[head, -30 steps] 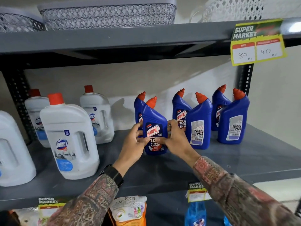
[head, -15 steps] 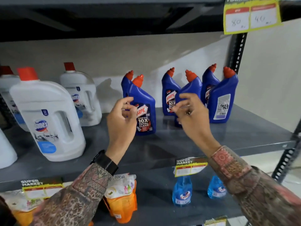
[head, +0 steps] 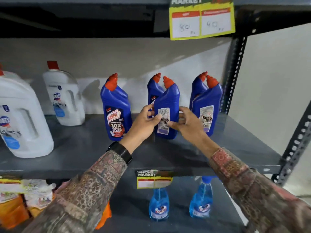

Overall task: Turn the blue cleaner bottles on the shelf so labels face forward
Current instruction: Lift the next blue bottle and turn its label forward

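Several blue cleaner bottles with orange caps stand on the grey shelf (head: 235,145). The left bottle (head: 116,110) shows its front label. The middle front bottle (head: 166,105) shows its white back label; my left hand (head: 144,121) grips its left side and my right hand (head: 186,122) grips its right side, thumbs across the label. Another bottle (head: 154,91) stands just behind it, mostly hidden. At the right, a bottle (head: 207,106) shows its back label, with one more (head: 198,86) behind it.
Large white jugs (head: 21,118) (head: 64,96) stand at the shelf's left. A black upright post (head: 234,73) bounds the right side. A yellow price tag (head: 202,17) hangs from the shelf above. Light-blue spray bottles (head: 159,206) and orange packs (head: 15,207) sit below.
Both hands left the front-facing left bottle and moved right, closing on the middle bottle that shows its back label. The view shifted down and right.
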A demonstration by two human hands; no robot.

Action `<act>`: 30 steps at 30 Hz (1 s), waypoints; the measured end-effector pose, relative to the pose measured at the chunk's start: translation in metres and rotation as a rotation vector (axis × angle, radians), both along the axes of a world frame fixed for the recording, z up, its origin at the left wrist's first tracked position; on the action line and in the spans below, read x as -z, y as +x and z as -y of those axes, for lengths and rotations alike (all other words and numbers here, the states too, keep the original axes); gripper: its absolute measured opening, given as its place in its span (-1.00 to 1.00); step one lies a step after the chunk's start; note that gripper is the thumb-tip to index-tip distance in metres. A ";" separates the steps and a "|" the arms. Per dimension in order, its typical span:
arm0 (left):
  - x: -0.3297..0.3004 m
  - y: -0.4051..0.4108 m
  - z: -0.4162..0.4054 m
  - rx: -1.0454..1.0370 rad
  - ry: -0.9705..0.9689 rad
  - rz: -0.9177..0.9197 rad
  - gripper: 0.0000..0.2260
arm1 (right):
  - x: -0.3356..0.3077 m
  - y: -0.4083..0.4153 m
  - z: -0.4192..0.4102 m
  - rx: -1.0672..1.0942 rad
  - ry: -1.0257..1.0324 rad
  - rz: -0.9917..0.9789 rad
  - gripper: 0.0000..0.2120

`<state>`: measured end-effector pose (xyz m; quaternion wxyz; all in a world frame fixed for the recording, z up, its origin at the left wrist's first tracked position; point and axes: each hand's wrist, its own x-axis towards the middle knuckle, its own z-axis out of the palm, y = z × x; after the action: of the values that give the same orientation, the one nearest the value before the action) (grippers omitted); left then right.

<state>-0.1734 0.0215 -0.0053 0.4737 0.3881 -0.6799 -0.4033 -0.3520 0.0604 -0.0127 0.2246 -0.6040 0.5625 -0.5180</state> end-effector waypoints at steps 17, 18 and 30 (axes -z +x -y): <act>-0.012 -0.020 -0.019 -0.046 -0.069 -0.231 -0.61 | -0.009 0.006 -0.010 0.125 -0.189 -0.134 -0.54; -0.012 -0.021 -0.021 0.004 -0.050 -0.235 -0.66 | -0.009 0.009 -0.012 0.147 -0.213 -0.177 -0.52; -0.019 0.001 -0.014 0.253 0.082 -0.256 -0.62 | -0.016 0.003 -0.012 -0.275 -0.027 0.014 -0.02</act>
<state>-0.1728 0.0360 0.0134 0.4855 0.2639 -0.6404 -0.5333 -0.3487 0.0726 0.0030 0.2895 -0.6747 0.4658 -0.4940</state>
